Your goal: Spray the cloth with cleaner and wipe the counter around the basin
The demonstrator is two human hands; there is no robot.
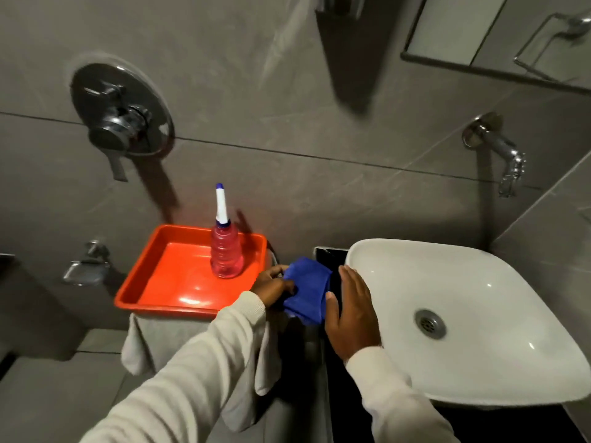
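Cloth (307, 290), blue and bunched, lies on the dark counter's (332, 372) left edge beside the basin (479, 314), our left hand (271, 287) pinching it, our right hand (351, 314) flat and open, while the bottle (225, 251) stands unheld in the tray's (153, 282) far corner; wiping looks barely begun.

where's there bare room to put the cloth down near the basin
The orange tray is bare left of and in front of the spray bottle. The dark counter strip between tray and basin is crowded: both hands and the blue cloth fill it.
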